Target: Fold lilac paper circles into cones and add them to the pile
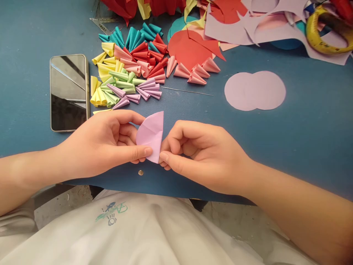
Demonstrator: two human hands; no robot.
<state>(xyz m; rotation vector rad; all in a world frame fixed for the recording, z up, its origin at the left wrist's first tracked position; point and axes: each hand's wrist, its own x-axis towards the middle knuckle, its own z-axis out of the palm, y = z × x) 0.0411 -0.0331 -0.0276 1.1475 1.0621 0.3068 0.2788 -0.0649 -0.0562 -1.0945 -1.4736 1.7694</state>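
Note:
A lilac paper half-circle [151, 134], creased across its face, is held up between my two hands near the front of the table. My left hand [110, 140] grips its rounded side, thumb in front and fingers behind. At the lower end of its straight edge, my right hand [193, 147] pinches the paper between thumb and forefinger. Just beyond lie many small rolled paper cones, among them lilac cones [149, 88], green cones [120, 82] and yellow cones [104, 68]. Two overlapping lilac paper circles [255, 91] lie flat to the right.
A phone [68, 92] lies at the left. A long thin needle [187, 91] rests beyond my hands, and a small round metal disc [141, 172] sits near the front edge. Paper scraps [234, 27], a yellow tape roll [328, 31] and a set square [103, 24] lie at the back.

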